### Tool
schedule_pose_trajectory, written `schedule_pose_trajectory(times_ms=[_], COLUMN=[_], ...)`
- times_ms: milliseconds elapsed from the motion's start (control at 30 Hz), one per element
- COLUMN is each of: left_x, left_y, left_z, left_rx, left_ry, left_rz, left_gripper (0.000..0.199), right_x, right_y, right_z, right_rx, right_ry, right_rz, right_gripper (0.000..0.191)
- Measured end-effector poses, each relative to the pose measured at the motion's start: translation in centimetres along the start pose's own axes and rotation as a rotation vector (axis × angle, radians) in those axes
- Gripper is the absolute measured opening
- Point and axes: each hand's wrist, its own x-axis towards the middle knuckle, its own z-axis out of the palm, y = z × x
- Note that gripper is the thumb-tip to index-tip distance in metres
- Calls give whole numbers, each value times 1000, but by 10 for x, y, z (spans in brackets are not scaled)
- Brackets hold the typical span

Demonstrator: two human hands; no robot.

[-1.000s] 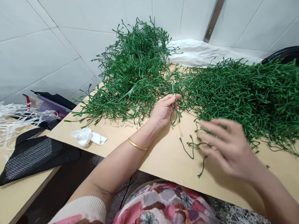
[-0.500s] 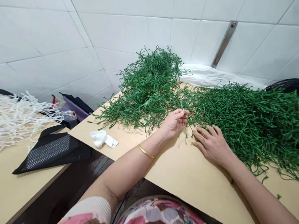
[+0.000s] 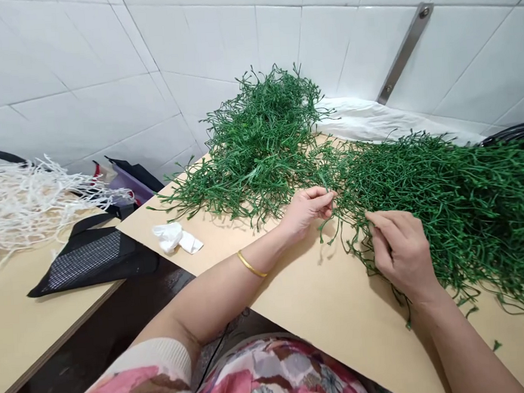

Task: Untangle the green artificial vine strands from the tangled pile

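Note:
A bushy pile of thin green strands (image 3: pixel 257 131) stands at the back of the tan table (image 3: pixel 322 294), and a wider green pile (image 3: pixel 460 206) spreads over its right side. Between them, my left hand (image 3: pixel 310 210) pinches green strands, whose ends hang below its fingers. My right hand (image 3: pixel 403 249) is closed at the near-left edge of the wider pile, thumb and fingers together on green strands that trail beneath it.
A crumpled white tissue (image 3: pixel 177 237) lies near the table's left corner. On another table at left are white strands (image 3: pixel 24 207) and a black mesh pouch (image 3: pixel 87 259). Behind the green piles are white sheeting (image 3: pixel 373 120) and a tiled wall with a metal bracket (image 3: pixel 407 51).
My right hand has moved right and closed from spread fingers onto strands. My left hand keeps its pinch, nearly in place. The view has shifted slightly.

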Motion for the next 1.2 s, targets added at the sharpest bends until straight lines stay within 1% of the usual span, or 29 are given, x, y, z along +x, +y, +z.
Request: schedule_pose_trajectory(times_ms=[100, 167, 233, 333, 400, 433, 533, 667, 767, 867, 1000, 1100, 1200], left_x=[-3, -5, -7, -9, -9, -9, -9, -8, -11, -15, -17, -15, -12], left_y=[-2, -4, -6, -8, -9, -9, -10, -10, -10, -9, -8, -9, -10], left_z=[3, 5, 7, 8, 9, 10, 10, 11, 14, 16, 17, 16, 14], left_rx=[80, 123, 145, 130, 93, 71, 14, 19, 46, 55, 143, 171, 53], left_ry=[29, 38, 30, -5, -28, -39, -71, -74, -131, -186, -166, -164, -185], left_rz=[36, 62, 72, 65, 48, 34, -7, -91, -147, -132, -84, -109, -226], left_gripper=[22, 22, 21, 20, 20, 20, 20, 24, 27, 22, 24, 27, 26], right_x=[-1, -2, -1, -1, -1, -2, -2, -2, -1, -1, -1, 0, 0], right_y=[-2, -7, -13, -19, -20, -20, -18, -13, -12, -13, -12, -7, 0], right_z=[-3, -4, -3, 4, 9, 12, 15, 13, 11, 11, 12, 9, 5], right_rx=[48, 99, 127, 159, 199, 221, 289, 402, 470, 472, 402, 174, -79], right_ry=[113, 132, 75, -114, -228, -260, -267, -244, -258, -266, -213, -206, -218], right_rz=[56, 73, 83, 120, 158, 177, 238, 348, 385, 361, 320, 192, 35], right_gripper=[26, 25, 21, 13, 13, 13, 15, 20, 20, 19, 15, 15, 16])
